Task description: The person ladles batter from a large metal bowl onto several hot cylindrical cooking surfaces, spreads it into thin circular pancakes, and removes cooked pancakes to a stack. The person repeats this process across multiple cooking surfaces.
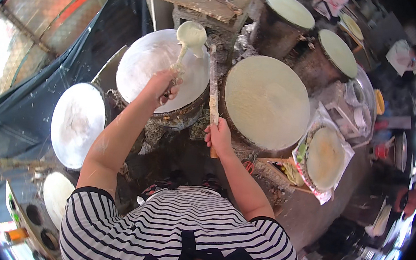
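Observation:
My left hand point(165, 86) grips the handle of a ladle point(192, 34) coated with pale batter, some of it hanging from the rim. The ladle is over a round, whitish griddle point(137, 72) marked with cloudy streaks. Between this griddle and the one at right, my right hand point(219, 137) holds a long wooden stick point(213, 92) by its lower end, the upper part crusted with dried batter. A wide, thin sheet of pale batter point(266, 106) covers the right griddle almost to its edge.
Two more batter-covered griddles point(338, 52) point(289, 10) stand behind on drum-like stoves. At right, a round flatbread point(326, 157) lies on a plastic-covered surface. Another griddle point(77, 124) is by my left elbow. A dark tarp point(86, 50) hangs at left. A person point(403, 58) is far right.

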### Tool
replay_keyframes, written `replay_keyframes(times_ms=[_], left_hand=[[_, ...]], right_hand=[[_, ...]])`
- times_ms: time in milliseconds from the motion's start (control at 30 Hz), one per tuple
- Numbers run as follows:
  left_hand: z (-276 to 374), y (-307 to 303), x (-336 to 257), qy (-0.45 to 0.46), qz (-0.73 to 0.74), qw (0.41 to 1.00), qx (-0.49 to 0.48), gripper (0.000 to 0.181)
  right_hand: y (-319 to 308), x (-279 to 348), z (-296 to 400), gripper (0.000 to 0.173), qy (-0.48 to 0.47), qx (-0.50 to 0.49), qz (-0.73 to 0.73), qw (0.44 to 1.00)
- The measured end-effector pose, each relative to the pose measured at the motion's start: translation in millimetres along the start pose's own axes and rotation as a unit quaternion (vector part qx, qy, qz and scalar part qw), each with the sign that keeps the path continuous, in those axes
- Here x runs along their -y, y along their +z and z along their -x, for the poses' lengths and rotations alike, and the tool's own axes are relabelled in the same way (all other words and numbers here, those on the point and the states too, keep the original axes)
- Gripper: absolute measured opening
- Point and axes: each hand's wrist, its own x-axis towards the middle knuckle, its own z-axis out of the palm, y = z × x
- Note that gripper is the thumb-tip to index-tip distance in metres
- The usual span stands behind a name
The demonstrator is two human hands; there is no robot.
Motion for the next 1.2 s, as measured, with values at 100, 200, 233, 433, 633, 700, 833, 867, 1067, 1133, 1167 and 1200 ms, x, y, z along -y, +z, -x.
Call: replay_keyframes(times_ms=[100, 200, 233, 433, 633, 700, 833, 867, 1067, 1133, 1167, 1200], left_hand=[[-16, -2, 22, 0.025, -0.164, 0.986, -0.012, 0.019], [-35, -26, 57, 0.098, -0.356, 0.926, -0.079, 0.026], [-41, -33, 69, 0.173, -0.424, 0.882, -0.111, 0.028], [-15, -51, 62, 0.308, -0.630, 0.687, -0.189, 0.046], [-11, -62, 42, 0.295, -0.693, 0.626, -0.202, 0.056], [-10, -65, 40, 0.297, -0.698, 0.620, -0.203, 0.057], [-15, -74, 39, 0.295, -0.703, 0.610, -0.216, 0.056], [-16, -77, 42, 0.287, -0.701, 0.613, -0.223, 0.056], [-32, -92, 50, 0.289, -0.659, 0.639, -0.272, 0.052], [-36, -91, 50, 0.288, -0.646, 0.649, -0.281, 0.053], [-37, -91, 50, 0.288, -0.641, 0.652, -0.285, 0.053], [-37, -93, 47, 0.287, -0.637, 0.654, -0.292, 0.054]], right_hand=[[23, -6, 0, 0.016, 0.015, -0.040, 0.027, 0.999], [42, 0, -3, 0.013, 0.017, -0.028, 0.048, 0.998], [46, 2, -5, 0.012, 0.022, -0.019, 0.060, 0.998], [52, 10, 0, 0.010, -0.045, -0.070, 0.080, 0.993], [64, -3, -11, 0.012, -0.043, -0.071, 0.081, 0.993], [67, -3, -16, 0.012, -0.045, -0.080, 0.097, 0.991], [77, 1, -25, 0.012, -0.065, -0.063, 0.100, 0.991], [77, 1, -28, 0.012, -0.085, -0.065, 0.114, 0.988], [77, -29, -47, 0.016, -0.166, -0.148, 0.194, 0.955], [84, -17, -53, 0.016, -0.169, -0.138, 0.195, 0.956], [85, -13, -56, 0.017, -0.172, -0.132, 0.203, 0.955], [82, -8, -47, 0.018, -0.170, -0.141, 0.198, 0.955]])
